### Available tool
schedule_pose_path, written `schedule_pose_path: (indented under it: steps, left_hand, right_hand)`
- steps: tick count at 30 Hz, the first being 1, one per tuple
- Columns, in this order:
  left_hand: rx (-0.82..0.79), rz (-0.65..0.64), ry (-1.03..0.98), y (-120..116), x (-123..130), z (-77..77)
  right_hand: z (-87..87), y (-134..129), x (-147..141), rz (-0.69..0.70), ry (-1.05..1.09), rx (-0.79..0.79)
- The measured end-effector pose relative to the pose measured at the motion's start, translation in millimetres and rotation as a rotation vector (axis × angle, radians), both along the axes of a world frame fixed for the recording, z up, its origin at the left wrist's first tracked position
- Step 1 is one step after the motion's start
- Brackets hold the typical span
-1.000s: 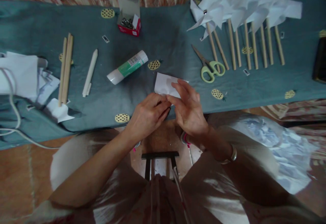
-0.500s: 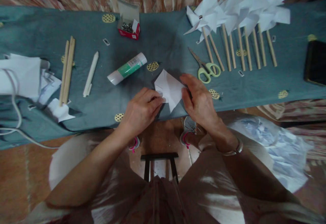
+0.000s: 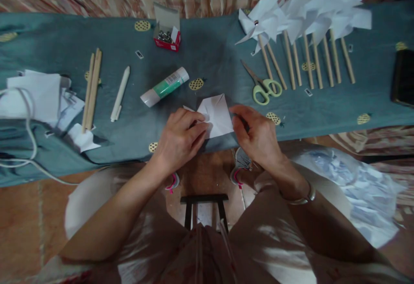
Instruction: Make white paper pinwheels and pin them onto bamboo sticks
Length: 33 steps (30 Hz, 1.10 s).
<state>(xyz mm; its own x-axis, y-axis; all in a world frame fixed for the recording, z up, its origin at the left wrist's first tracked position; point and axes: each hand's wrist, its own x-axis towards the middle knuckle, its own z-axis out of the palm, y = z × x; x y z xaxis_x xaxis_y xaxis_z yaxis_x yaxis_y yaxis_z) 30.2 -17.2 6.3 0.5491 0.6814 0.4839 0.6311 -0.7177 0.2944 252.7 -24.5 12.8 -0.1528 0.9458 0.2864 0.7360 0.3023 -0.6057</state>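
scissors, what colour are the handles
The scissors' handles are pale green, seen best in the head view.

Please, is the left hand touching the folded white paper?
Touching. The head view shows the left hand pinching the folded white paper toward its left side and covering part of it.

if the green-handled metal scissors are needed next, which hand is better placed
Probably the right hand: it is nearer the green-handled metal scissors, while the left hand pinches the folded white paper.
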Motion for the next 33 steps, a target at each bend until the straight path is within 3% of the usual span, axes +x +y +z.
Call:
schedule_pose_path:
  steps: [6,13,24,33]
  left_hand:
    - [-0.020,-0.040,0.132,-7.4,12.8,0.7]
    - [0.047,-0.049,0.121,-7.6,16.9,-0.2]
    - [0.014,-0.033,0.140,-10.5,11.9,-2.9]
    - [0.076,-0.072,0.098,-13.7,10.9,0.9]
  right_hand:
    - [0.0,-2.9,1.2,0.022,0.019,-0.016]
    - [0.4,-4.3,1.7,0.044,0.030,-0.018]
    - [1.4,-1.1,18.9,0.169,0.235,-0.238]
    - [4.8,1.1,18.9,0.172,0.405,-0.345]
